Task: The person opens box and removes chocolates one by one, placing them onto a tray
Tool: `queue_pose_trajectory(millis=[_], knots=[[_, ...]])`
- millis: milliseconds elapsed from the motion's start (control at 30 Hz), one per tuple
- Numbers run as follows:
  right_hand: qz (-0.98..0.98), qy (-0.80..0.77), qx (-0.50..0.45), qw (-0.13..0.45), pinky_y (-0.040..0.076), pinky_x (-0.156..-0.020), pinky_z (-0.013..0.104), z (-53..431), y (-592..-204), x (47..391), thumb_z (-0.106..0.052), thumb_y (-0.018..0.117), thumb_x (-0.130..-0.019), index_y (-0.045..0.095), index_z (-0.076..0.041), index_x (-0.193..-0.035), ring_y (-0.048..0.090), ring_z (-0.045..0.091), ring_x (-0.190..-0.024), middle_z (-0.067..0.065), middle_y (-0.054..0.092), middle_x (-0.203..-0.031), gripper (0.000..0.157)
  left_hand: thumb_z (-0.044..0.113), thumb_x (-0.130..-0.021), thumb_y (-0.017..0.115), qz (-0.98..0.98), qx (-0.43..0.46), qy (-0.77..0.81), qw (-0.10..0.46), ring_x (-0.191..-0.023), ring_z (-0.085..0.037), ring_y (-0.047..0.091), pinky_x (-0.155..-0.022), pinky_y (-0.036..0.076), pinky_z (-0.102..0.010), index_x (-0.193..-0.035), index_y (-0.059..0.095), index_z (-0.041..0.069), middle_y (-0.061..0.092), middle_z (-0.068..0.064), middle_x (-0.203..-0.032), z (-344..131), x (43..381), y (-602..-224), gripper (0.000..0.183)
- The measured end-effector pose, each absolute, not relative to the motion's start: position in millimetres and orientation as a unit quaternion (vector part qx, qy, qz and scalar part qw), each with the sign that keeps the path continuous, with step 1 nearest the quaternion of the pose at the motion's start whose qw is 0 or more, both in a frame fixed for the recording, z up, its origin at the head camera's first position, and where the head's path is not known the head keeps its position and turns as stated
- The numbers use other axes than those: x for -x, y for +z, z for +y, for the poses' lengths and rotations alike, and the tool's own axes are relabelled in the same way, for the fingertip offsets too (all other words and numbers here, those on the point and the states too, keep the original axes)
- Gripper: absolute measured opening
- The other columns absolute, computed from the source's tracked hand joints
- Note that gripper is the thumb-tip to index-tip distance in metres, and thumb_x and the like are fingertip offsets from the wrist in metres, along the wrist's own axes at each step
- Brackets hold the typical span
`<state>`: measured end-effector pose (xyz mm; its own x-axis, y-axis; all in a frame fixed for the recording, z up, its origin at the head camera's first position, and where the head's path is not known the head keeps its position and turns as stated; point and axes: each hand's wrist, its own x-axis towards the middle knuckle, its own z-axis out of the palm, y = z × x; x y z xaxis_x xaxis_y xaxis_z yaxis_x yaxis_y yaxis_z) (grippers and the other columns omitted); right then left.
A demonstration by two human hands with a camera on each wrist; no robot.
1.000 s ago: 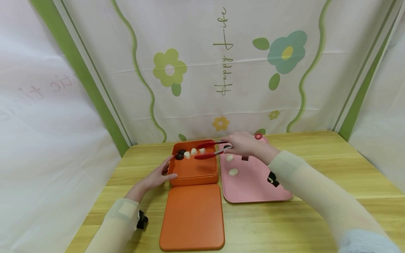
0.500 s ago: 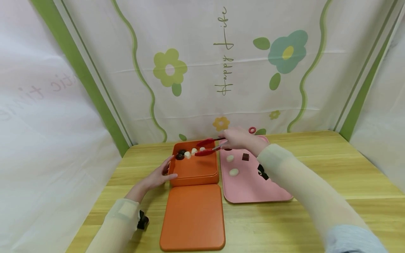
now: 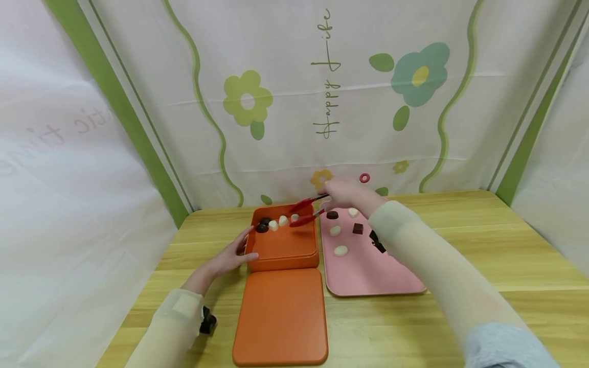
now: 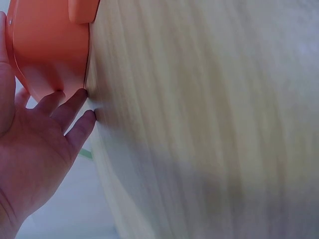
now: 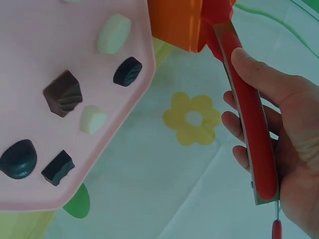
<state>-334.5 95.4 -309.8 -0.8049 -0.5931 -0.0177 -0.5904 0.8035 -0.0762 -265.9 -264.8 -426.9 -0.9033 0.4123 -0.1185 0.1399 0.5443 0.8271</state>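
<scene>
In the head view my left hand (image 3: 232,257) touches the left side of the open orange box (image 3: 276,261), thumb at its near left corner. The left wrist view shows its fingers (image 4: 73,107) extended against the box wall. My right hand (image 3: 348,196) grips red-handled tongs (image 5: 251,124), with their red tips reaching into the box from the right. These tips stand apart around a white chocolate (image 3: 295,217). More white chocolates (image 3: 273,225) and dark chocolates (image 3: 262,228) lie in a row to its left.
A pink tray (image 3: 368,276) right of the box bears white chocolates (image 3: 341,251) and dark ones, including a brown square chocolate (image 3: 358,228). The orange lid (image 3: 279,317) lies flat in front of the box. A printed curtain (image 3: 294,128) hangs behind the wooden table (image 3: 391,332).
My right hand has lifted and shifted left, tilting the tongs' rear end upward; their tips have come slightly closer together and moved a little right. My left hand has stayed at the box.
</scene>
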Motion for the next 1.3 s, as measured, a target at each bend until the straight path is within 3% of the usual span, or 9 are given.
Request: queue_pose_trajectory(millis=[233, 400, 600, 667, 1033, 1300], knots=[[0.956, -0.027, 0.289, 0.034, 0.045, -0.094, 0.044, 91.1, -300.3, 337.5, -0.026, 0.08, -0.082, 0.068, -0.013, -0.125, 0.059, 0.024, -0.108, 0.003, 0.066, -0.12, 0.046, 0.024, -0.095, 0.066, 0.866, -0.16, 0.449, 0.151, -0.141, -0.045, 0.019, -0.11, 0.022, -0.057, -0.158, 0.01, 0.018, 0.017, -0.03, -0.155, -264.9, 265.8, -427.4, 0.085], [0.959, -0.02, 0.279, 0.039, 0.045, -0.092, 0.043, 86.6, -298.8, 338.6, -0.025, 0.079, -0.083, 0.069, -0.012, -0.122, 0.059, 0.023, -0.102, 0.003, 0.066, -0.114, 0.042, 0.025, -0.095, 0.066, 0.868, -0.161, 0.444, 0.15, -0.141, -0.045, 0.019, -0.11, 0.021, -0.058, -0.158, 0.009, 0.018, 0.016, -0.03, -0.155, -264.0, 264.6, -425.3, 0.085], [0.954, 0.01, 0.297, 0.031, 0.046, -0.075, 0.037, 81.6, -302.0, 341.4, -0.024, 0.078, -0.082, 0.073, -0.015, -0.094, 0.056, 0.021, -0.081, 0.0, 0.064, -0.088, 0.016, 0.021, -0.096, 0.064, 0.867, -0.159, 0.447, 0.152, -0.141, -0.047, 0.018, -0.11, 0.02, -0.059, -0.158, 0.007, 0.015, 0.015, -0.031, -0.155, -263.2, 266.3, -426.2, 0.084], [0.952, 0.017, 0.303, 0.03, 0.045, -0.071, 0.036, 81.1, -302.8, 341.4, -0.025, 0.078, -0.082, 0.072, -0.015, -0.089, 0.054, 0.021, -0.079, 0.0, 0.06, -0.084, 0.013, 0.02, -0.096, 0.064, 0.866, -0.158, 0.449, 0.154, -0.14, -0.048, 0.017, -0.11, 0.02, -0.06, -0.158, 0.007, 0.013, 0.013, -0.032, -0.154, -262.5, 267.0, -426.5, 0.084], [0.953, -0.018, 0.299, 0.043, 0.047, -0.08, 0.038, 80.8, -306.9, 337.3, -0.025, 0.077, -0.083, 0.074, -0.013, -0.113, 0.055, 0.022, -0.087, 0.004, 0.058, -0.097, 0.033, 0.017, -0.096, 0.064, 0.858, -0.158, 0.462, 0.159, -0.14, -0.048, 0.018, -0.11, 0.02, -0.059, -0.157, 0.009, 0.01, 0.016, -0.033, -0.154, -255.9, 250.9, -404.0, 0.082], [0.951, -0.002, 0.305, 0.052, 0.046, -0.071, 0.036, 79.3, -310.7, 337.8, -0.025, 0.075, -0.085, 0.074, -0.014, -0.097, 0.054, 0.021, -0.078, 0.0, 0.063, -0.083, 0.016, 0.016, -0.096, 0.063, 0.858, -0.159, 0.46, 0.162, -0.14, -0.049, 0.017, -0.11, 0.02, -0.059, -0.156, 0.009, 0.007, 0.015, -0.035, -0.153, -251.8, 244.4, -394.3, 0.082]])
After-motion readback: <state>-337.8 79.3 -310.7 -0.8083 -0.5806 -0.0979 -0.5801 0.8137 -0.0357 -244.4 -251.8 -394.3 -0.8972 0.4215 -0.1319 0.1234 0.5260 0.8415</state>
